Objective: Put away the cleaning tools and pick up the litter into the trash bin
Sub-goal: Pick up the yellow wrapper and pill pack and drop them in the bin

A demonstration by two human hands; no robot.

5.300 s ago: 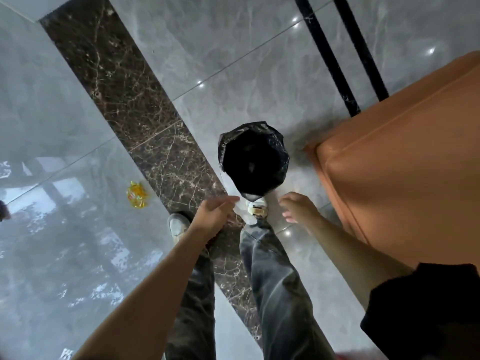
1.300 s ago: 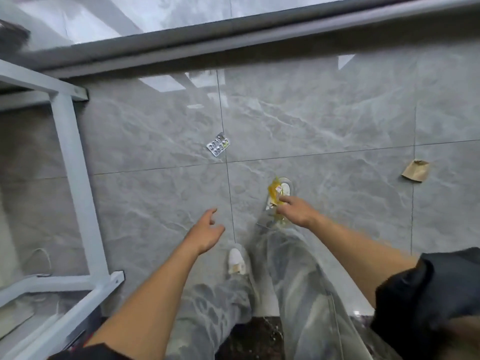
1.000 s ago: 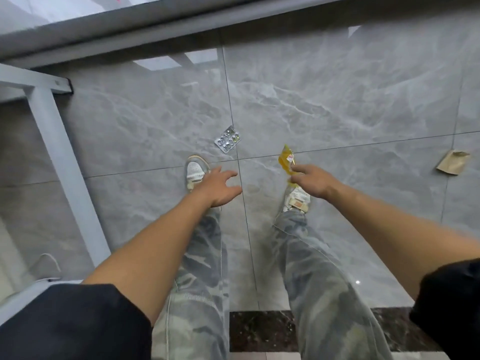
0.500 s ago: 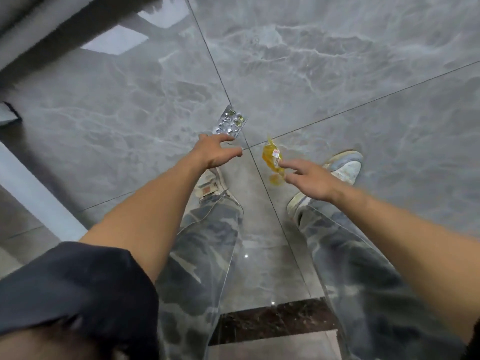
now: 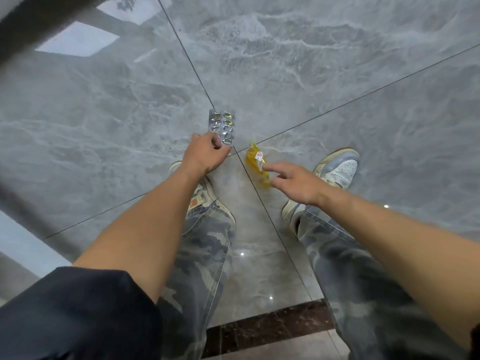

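A silver blister pack (image 5: 222,126) with a few yellow pills lies where the grey floor tiles meet. My left hand (image 5: 206,154) pinches its near end, fingers curled around the edge. A crumpled yellow wrapper (image 5: 257,165) with a small red-and-white label hangs from my right hand (image 5: 296,181), held between thumb and fingers, with the index finger extended along it. The trash bin is out of view.
My two feet in pale sneakers (image 5: 337,170) stand on glossy grey marble tiles. A dark brown marble strip (image 5: 270,326) runs behind my heels. A dark ledge (image 5: 39,24) crosses the top left corner, and a white frame bar (image 5: 23,245) shows at the left edge.
My left hand has reached down from above the blister pack and now pinches its near end. I have bent lower, so the floor looks closer. The right hand keeps the yellow wrapper.
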